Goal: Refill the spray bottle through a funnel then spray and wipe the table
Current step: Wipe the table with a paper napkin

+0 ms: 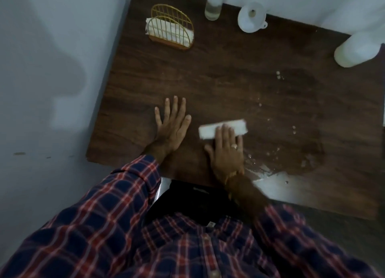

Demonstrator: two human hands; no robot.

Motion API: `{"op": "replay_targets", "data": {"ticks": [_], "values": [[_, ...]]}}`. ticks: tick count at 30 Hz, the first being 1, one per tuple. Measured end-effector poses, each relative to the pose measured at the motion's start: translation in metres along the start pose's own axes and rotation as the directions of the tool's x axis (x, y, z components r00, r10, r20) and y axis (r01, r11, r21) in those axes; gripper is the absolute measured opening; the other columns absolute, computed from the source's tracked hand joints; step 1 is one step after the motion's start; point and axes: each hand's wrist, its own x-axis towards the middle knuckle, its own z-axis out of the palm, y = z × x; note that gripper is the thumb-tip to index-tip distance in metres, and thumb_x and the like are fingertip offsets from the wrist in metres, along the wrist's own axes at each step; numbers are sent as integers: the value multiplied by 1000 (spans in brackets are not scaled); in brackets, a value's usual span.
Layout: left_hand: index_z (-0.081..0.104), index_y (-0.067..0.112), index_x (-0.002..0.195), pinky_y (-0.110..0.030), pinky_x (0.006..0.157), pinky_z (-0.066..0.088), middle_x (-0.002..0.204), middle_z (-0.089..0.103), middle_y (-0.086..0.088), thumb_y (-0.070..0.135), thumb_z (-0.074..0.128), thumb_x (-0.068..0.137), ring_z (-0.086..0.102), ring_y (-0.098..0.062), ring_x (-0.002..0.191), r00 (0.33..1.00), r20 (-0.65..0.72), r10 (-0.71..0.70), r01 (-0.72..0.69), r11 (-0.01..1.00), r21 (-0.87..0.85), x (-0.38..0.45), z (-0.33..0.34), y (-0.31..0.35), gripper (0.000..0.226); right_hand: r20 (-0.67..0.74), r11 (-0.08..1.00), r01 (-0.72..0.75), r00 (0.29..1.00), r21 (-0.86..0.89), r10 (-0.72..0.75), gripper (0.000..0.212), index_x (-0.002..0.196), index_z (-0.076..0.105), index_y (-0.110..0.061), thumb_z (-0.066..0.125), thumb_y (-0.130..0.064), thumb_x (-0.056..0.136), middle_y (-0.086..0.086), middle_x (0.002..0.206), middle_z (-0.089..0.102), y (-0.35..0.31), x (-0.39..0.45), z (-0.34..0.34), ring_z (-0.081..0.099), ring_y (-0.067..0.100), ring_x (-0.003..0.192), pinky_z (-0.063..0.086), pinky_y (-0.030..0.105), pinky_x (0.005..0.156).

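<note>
Tissue (223, 129) lengthwise across table (229, 79), right hand (226, 150) pressing flat

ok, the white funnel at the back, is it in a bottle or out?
Out. The funnel lies tipped on the table, wide mouth toward the camera, apart from the clear bottle beside it.

The clear bottle (213, 5) and white bottle (359, 48) are cut off by the frame's edges.

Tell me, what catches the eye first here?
The right hand pressing a folded white tissue flat on the dark wooden table, with the left hand spread beside it. To the right, a wet patch with droplets; at the far edge, a gold wire napkin holder and a white funnel.
</note>
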Motion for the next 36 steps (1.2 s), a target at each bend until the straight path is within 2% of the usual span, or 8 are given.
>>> {"op": "replay_targets", "data": {"ticks": [2,5,12,18,22,26,32,36], "values": [[-4,29,158,-54,118,-17,166,-12,0,45,14,105,-19,-21,151,1000,-8,13,-13,1000,18,-9,8,4,58,27,996,-88,996,16,87,74,153,21,-2,23,-53,101,22,159,21,16,46,-15,19,37,149,16,54,120],[-2,31,159,-57,118,-16,167,-10,-1,46,12,105,-19,-24,151,999,-19,-28,28,1000,10,-16,14,16,58,30,999,-43,999,26,42,75,154,13,-1,22,-53,101,23,161,12,11,80,-22,10,37,150,8,53,122],[0,34,158,-59,117,-14,167,-6,4,53,-7,95,-15,-24,152,997,-37,67,-65,997,48,-29,23,13,66,107,969,241,964,48,-245,79,154,21,-5,24,-60,97,18,161,16,-36,-81,24,13,32,151,18,51,121],[8,29,159,-59,119,-10,167,-1,0,52,1,98,-9,-26,153,991,-37,126,-120,983,136,-48,41,19,66,15,988,-141,990,70,140,77,153,25,-3,24,-56,97,22,159,23,31,-28,10,22,39,147,18,55,119],[7,27,159,-59,118,-13,167,-1,-1,52,-2,96,-10,-26,153,990,-31,140,-134,980,147,-42,42,46,69,-1,994,-43,999,101,43,80,153,23,-3,20,-57,95,21,160,19,15,-14,11,17,37,149,13,54,121],[8,27,159,-59,118,-12,167,0,0,52,-1,98,-10,-25,153,985,-30,172,-166,974,154,-41,43,57,67,45,994,77,996,80,-81,79,154,23,-4,24,-59,97,19,161,17,0,-98,34,15,34,150,19,52,120],[7,29,159,-58,118,-15,167,-4,1,46,15,106,-14,-25,152,979,56,197,-202,971,128,-52,56,63,57,30,928,-342,939,146,341,77,153,24,-3,22,-56,97,22,159,21,66,-101,32,21,40,147,19,56,119],[8,28,159,-57,117,-14,167,-1,0,51,5,99,-10,-26,153,974,38,225,-228,953,201,-54,61,80,64,-17,945,-265,962,193,274,80,154,21,-4,17,-57,94,20,161,18,62,-45,18,18,39,149,13,55,120]]}}
